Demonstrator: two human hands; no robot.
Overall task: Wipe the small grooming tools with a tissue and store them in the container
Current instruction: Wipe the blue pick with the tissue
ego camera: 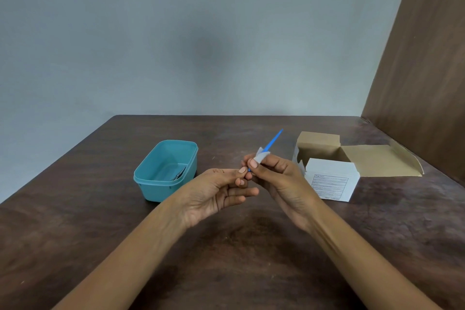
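Both hands meet above the middle of the dark wooden table (75, 221). The right hand (281, 178) pinches a small piece of white tissue (261, 155) around a thin blue tool (273, 141), thumb and forefinger closed on the wrapped part. The tool's bare blue shaft sticks out past the tissue, up and away toward the table's far right, ending in a narrow tip. Its near end runs down behind the fingertips of the left hand (216, 191), whose thumb and forefinger close on it just below the tissue; its other fingers lie loosely extended, palm up.

A teal container (151, 184) sits toward the table's left edge, just beside the left hand, open-topped, with a dark metal grooming tool (180, 173) lying in its right inner corner; its exact kind cannot be told. Toward the right edge stands an opened cardboard box (332, 181), white outside with printed text on its near face, brown flaps spread toward the far right corner
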